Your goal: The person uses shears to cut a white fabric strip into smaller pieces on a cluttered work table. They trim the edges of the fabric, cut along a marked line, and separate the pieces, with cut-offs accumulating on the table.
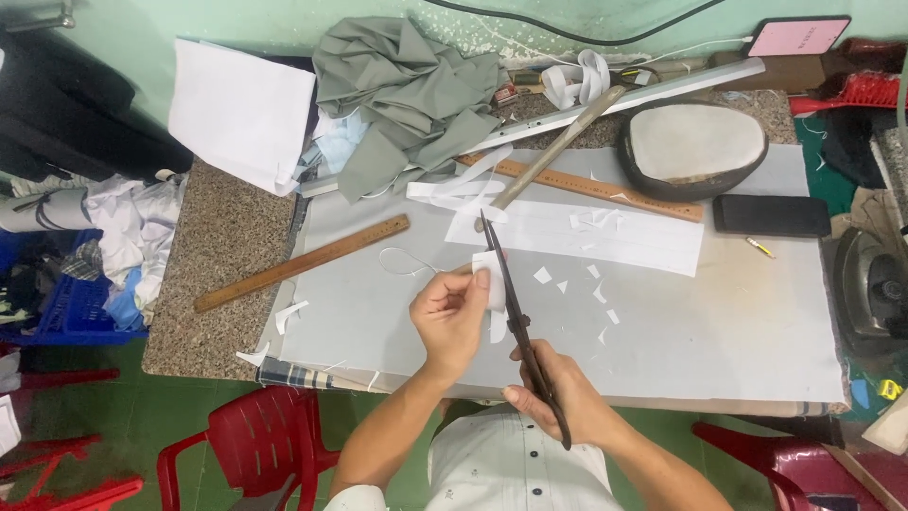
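Grey-green fabric heaped at table's far edge, white paper sheet just left of it. Two wooden rulers: shorter one angled near left edge, longer one toward far side, crossed by pale stick. Oval pressing pad at far right (white top, dark rim), black phone just beside it. White scraps scattered mid-table. Red plastic chair below near edge.

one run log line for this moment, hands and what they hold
left hand: pinches small white piece | right hand: holds scissors, blades at piece | white scraps on grey cloth
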